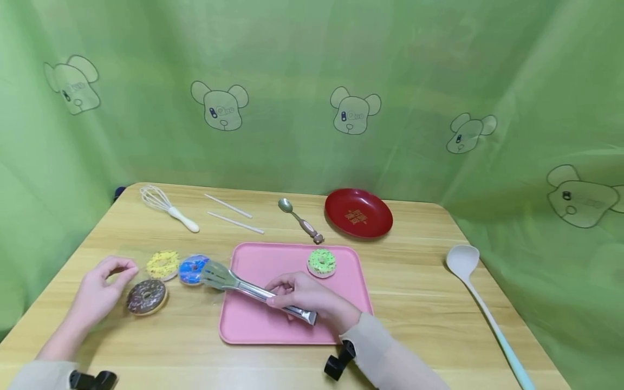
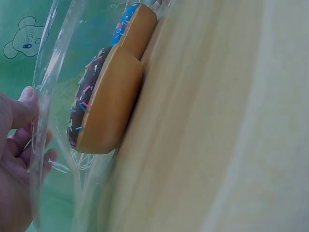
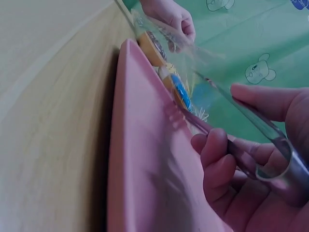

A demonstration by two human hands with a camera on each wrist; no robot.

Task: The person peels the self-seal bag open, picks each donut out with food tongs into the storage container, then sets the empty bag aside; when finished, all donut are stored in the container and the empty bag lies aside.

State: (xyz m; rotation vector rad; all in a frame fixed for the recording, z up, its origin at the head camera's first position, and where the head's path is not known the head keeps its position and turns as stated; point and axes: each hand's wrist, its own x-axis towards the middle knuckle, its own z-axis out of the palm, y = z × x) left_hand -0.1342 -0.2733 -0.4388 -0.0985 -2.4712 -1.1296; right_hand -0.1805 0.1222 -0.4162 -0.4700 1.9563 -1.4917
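Note:
My right hand (image 1: 285, 291) grips metal tongs (image 1: 244, 286) over the pink tray (image 1: 253, 325). The tong tips reach left past the tray edge to the blue donut (image 1: 191, 269). A yellow donut (image 1: 163, 264) and a chocolate donut (image 1: 146, 296) lie beside it on the table, inside a clear plastic bag (image 2: 53, 58). My left hand (image 1: 119, 269) pinches the bag's edge just left of the chocolate donut (image 2: 104, 101). A green donut (image 1: 322, 262) sits on the tray's far right. In the right wrist view the tongs (image 3: 251, 150) point at the blue donut (image 3: 181, 94).
At the back of the wooden table lie a whisk (image 1: 168, 208), two white sticks (image 1: 229, 214), a spoon (image 1: 299, 219) and a red plate (image 1: 358, 214). A long pale ladle (image 1: 480, 303) lies along the right edge. Green cloth walls surround the table.

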